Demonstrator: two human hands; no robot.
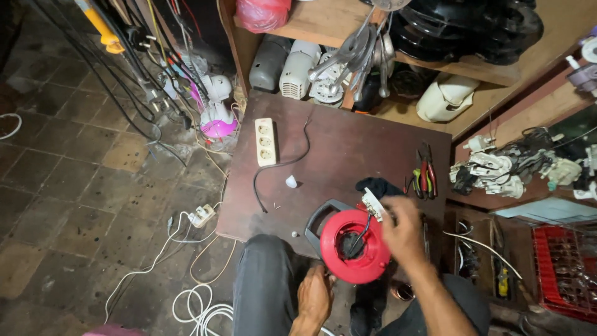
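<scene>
While the left hand point(314, 297) grips the lower rim of a red cable reel point(354, 246), fingers curled around its edge, the right hand point(403, 227) closes over the reel's upper right side, pinching a small white socket block point(372, 202) from which black wires run down into the hub. The reel, with its grey handle point(318, 218), sits at the near edge of the dark brown worktop point(348, 146), just above the person's knee point(264, 280). A black cloth point(376, 185) lies right behind the reel, and pliers with red and green grips point(424, 177) rest near the right edge. Toward the far left corner lies a white power strip point(265, 141), with a loose black cord point(280, 168) curving beside it and a small white cap point(291, 182) near the middle. White cables point(199, 308) coil on the tiled floor to the left.
</scene>
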